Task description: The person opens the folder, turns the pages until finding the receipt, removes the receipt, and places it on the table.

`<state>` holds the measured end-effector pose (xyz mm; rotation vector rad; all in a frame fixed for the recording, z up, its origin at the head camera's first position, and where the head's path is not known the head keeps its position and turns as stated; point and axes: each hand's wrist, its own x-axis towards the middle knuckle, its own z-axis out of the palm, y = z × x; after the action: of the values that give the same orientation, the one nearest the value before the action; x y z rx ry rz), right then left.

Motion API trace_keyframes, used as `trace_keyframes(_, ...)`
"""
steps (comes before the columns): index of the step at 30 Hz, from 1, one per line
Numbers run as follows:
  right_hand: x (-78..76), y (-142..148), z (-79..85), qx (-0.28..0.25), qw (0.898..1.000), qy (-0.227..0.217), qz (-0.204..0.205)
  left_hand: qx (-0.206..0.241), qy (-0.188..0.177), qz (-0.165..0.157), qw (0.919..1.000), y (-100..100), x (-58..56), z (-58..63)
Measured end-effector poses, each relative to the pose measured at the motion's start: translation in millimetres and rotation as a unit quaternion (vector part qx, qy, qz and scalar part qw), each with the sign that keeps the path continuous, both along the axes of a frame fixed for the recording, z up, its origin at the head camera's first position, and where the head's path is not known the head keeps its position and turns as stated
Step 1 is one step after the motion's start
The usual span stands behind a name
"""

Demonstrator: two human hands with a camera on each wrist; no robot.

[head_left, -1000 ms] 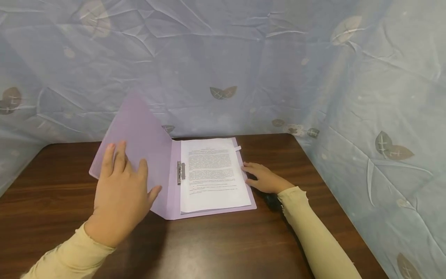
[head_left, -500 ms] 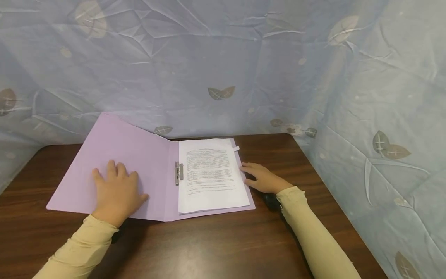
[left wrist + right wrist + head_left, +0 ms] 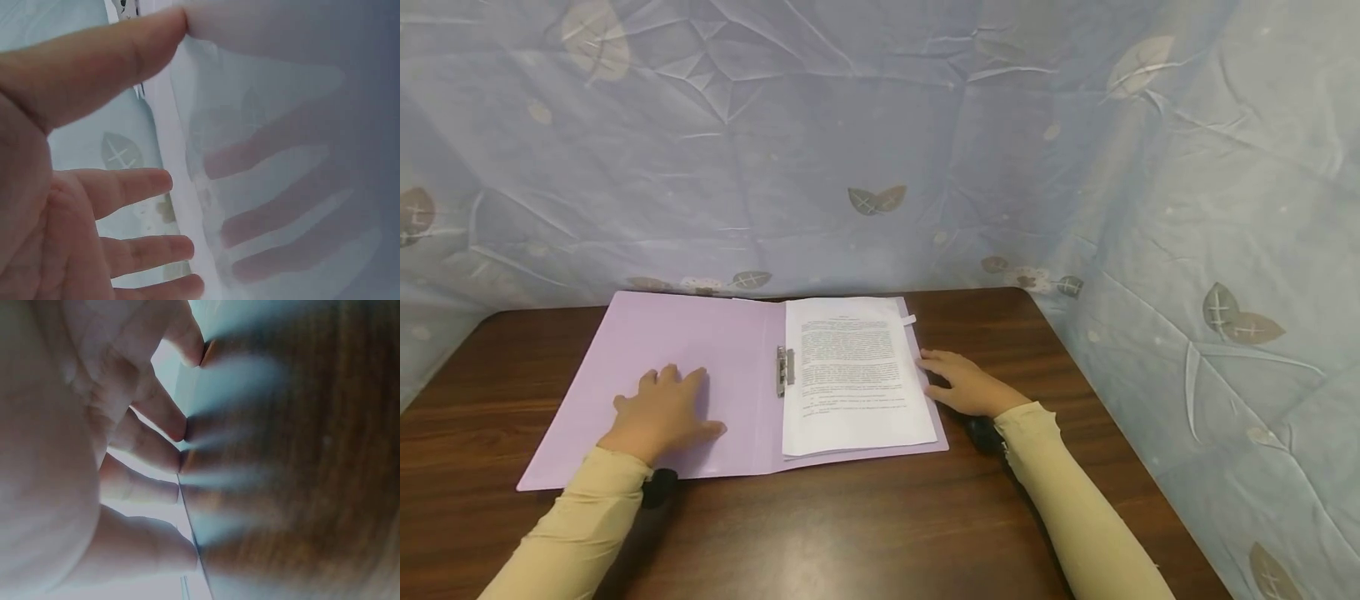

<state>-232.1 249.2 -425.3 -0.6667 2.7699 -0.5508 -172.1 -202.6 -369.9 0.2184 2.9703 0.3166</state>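
The left hand (image 3: 658,418) spreads loosely over the purple clip folder's left cover (image 3: 673,333); the right hand (image 3: 967,383), relaxed, touches its right edge (image 3: 937,423).

2 bare hands (image 3: 658,417), 2 long pale yellow sleeves (image 3: 1078,504), uneven cuffs (image 3: 1028,417), 2 black wrist-worn devices (image 3: 659,488)

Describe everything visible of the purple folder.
The purple folder lies open on the dark table, left cover roughly flat. It looks like plastic. A metal clip sits beside the spine; printed sheets cover most of the right half, with a white tab beyond them. The right hand touches the right edge; the left hand spreads over the left cover, contact unclear.
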Motion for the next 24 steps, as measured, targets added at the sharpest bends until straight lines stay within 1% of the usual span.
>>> trace_keyframes(2, 0.3, 0, 0.7, -0.001, 1.000, -0.002, -0.003, 0.002, -0.028, 0.004, 0.9996, -1, -2.6, -1.3)
trace_keyframes(4, 0.8, -1, 1.1, -0.001, 1.000, -0.002, -0.004, 0.002, -0.048, 0.003, 0.9988, -2, -5.0, -3.0)
trace_keyframes(7, 2.0, 0, 1.4, -0.006, 1.000, 0.000, -0.001, 0.004, -0.067, -0.007, 0.9977, -3, -7.6, -4.4)
trace_keyframes(13, 3.2, 0, 1.5, -0.011, 1.000, 0.007, 0.006, 0.015, -0.076, -0.020, 0.9968, -5, -11.1, -6.3)
trace_keyframes(20, 3.1, -1, 3.6, -0.007, 1.000, 0.003, 0.010, 0.015, -0.086, -0.019, 0.9960, -5, -14.6, -7.4)
trace_keyframes(24, 3.5, -2, 6.2, 0.006, 1.000, 0.005, 0.002, 0.016, -0.086, -0.020, 0.9959, -4, -15.2, -6.8)
